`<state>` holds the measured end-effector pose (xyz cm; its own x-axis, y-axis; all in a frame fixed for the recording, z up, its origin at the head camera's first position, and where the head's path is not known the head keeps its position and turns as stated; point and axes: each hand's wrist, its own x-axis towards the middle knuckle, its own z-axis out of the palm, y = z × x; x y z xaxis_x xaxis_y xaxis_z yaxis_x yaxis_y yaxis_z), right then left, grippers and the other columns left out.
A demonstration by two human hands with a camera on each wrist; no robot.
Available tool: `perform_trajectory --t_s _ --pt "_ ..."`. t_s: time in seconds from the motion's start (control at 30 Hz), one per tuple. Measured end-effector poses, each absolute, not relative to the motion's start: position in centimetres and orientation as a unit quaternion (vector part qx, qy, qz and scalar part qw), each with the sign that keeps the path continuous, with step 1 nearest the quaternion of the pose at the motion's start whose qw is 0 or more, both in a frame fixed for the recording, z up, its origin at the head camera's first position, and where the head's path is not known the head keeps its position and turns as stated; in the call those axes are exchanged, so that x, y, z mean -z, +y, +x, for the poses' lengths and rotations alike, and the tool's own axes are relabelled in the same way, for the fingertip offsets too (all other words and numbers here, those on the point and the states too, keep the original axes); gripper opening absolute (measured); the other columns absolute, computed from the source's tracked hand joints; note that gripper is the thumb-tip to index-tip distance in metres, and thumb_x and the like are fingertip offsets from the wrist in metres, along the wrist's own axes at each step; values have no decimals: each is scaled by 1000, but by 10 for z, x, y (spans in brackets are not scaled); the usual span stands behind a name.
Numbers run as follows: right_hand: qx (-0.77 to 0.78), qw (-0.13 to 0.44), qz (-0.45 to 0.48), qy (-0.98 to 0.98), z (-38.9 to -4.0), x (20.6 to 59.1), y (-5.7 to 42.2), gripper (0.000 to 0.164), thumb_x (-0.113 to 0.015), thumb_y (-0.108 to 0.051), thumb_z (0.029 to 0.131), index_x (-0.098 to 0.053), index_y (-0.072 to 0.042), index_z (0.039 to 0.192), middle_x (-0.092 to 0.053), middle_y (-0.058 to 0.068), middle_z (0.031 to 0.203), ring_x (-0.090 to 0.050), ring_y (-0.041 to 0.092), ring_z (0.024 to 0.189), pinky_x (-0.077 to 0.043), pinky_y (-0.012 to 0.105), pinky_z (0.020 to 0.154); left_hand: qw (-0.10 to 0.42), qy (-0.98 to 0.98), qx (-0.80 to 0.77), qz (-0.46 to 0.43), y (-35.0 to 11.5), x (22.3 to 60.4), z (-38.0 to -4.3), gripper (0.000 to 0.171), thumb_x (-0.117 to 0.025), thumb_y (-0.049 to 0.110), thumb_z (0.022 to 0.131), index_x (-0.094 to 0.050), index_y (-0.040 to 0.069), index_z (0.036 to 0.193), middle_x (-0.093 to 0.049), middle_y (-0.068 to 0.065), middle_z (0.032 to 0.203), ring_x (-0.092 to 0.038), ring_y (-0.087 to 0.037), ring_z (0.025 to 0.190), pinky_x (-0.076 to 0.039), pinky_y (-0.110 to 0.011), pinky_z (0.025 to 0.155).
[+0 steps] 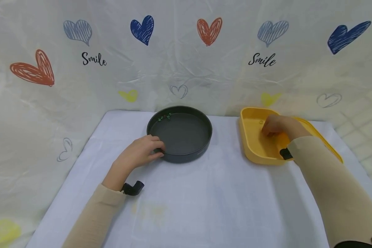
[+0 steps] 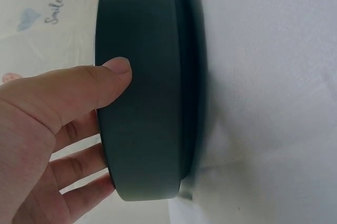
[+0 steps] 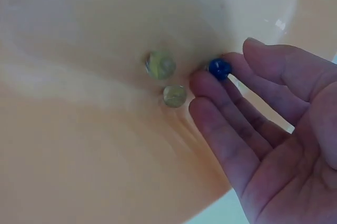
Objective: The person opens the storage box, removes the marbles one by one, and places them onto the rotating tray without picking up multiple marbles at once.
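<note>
Pan (image 1: 186,158) — dark, round, shallow; on the white cloth (image 1: 223,206), toward its far edge, left of the box. Inside, against the far left wall, a small cluster of green and reddish bits (image 1: 165,117), too small to identify.

Left hand (image 1: 142,150): grasping the near left side of the pan. Thumb pressed flat to the outer wall, fingers over the rim; fingertips hidden behind the wall in the wrist view.

Box (image 1: 263,160): yellow, rounded corners, open top; on the cloth, well apart from the pan, to its right. A second yellow piece (image 1: 313,130) just beyond its right side, partly hidden by the arm.

Right hand (image 1: 277,125): reaching down into the box, clenched on nothing — fingers loosely extended, thumb standing off from them.

Blue marble (image 3: 219,69): one, inside the box, at the right fingertips; whether it bears on them or on the floor of the box, cannot tell.

Clear marbles (image 3: 160,65): two, yellowish, close together on the box floor, near the fingertips.

Sleeves (image 1: 91,217): beige, both arms. Black bands at both wrists.

Backdrop (image 1: 226,79): pale sheet behind the cloth, printed with hearts and "Smile" twice.
</note>
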<state>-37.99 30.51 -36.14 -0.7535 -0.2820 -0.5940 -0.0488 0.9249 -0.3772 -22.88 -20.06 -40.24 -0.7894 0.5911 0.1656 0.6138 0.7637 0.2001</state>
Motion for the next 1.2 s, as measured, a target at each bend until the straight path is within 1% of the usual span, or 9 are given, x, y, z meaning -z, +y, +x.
perform_trajectory --t_s 0.1,0.27,0.37,0.57,0.67,0.87,0.97,1.1,1.2 --pt "174 320 -87 927 -377 360 305 18 -63 -11 93 -67 6 90 -59 1 71 -55 16 67 -49 31 68 42 -938 124 -321 -200 403 -229 11 -78 23 88 -73 23 98 -65 6 97 -59 -15 90 -51 -33 77" --pt "219 274 -82 933 -375 356 304 25 -67 -8 91 -67 11 107 -70 2 81 -65 17 75 -58 35 74 40 -939 122 -318 -200 403 -228 11 -78 23 88 -73 23 98 -65 7 98 -59 -15 91 -51 -33 77" --pt "258 257 -84 928 -374 354 300 26 -66 -9 94 -66 12 109 -73 6 87 -69 19 79 -60 36 76 41 -939 123 -318 -200 402 -228 11 -78 23 88 -73 23 98 -65 7 97 -59 -15 91 -51 -34 77" --pt "310 219 -83 921 -372 350 287 34 -65 -16 97 -61 9 119 -70 14 100 -68 27 88 -59 34 80 43 -939 121 -320 -199 400 -228 11 -78 24 88 -73 23 98 -65 7 97 -59 -15 90 -51 -33 77" --pt "329 205 -80 918 -369 347 278 36 -65 -19 97 -60 5 123 -68 17 107 -66 32 95 -58 36 86 42 -939 120 -319 -199 401 -228 11 -78 24 88 -73 23 98 -65 7 96 -59 -15 90 -51 -33 77" --pt "393 203 -72 894 -359 340 261 39 -60 -23 101 -56 2 130 -64 19 120 -66 30 103 -55 41 94 46 -939 118 -321 -200 401 -228 11 -78 24 88 -73 24 97 -64 8 96 -59 -15 90 -51 -34 76" --pt "438 208 -74 871 -354 338 254 40 -57 -21 102 -53 4 133 -67 11 116 -66 26 103 -55 40 94 46 -939 118 -320 -200 401 -228 11 -78 23 88 -73 23 97 -64 8 96 -59 -15 89 -51 -33 76" --pt "488 214 -75 843 -351 336 244 39 -56 -21 103 -53 4 132 -68 1 104 -66 25 101 -56 38 92 42 -940 117 -317 -200 402 -228 11 -78 23 88 -73 23 98 -65 8 96 -59 -15 90 -51 -33 76" --pt "520 218 -69 823 -349 335 237 36 -58 -21 102 -55 2 129 -69 2 101 -67 24 97 -56 38 91 45 -940 117 -319 -200 402 -229 11 -78 23 88 -73 23 98 -64 7 96 -59 -15 89 -51 -33 75"
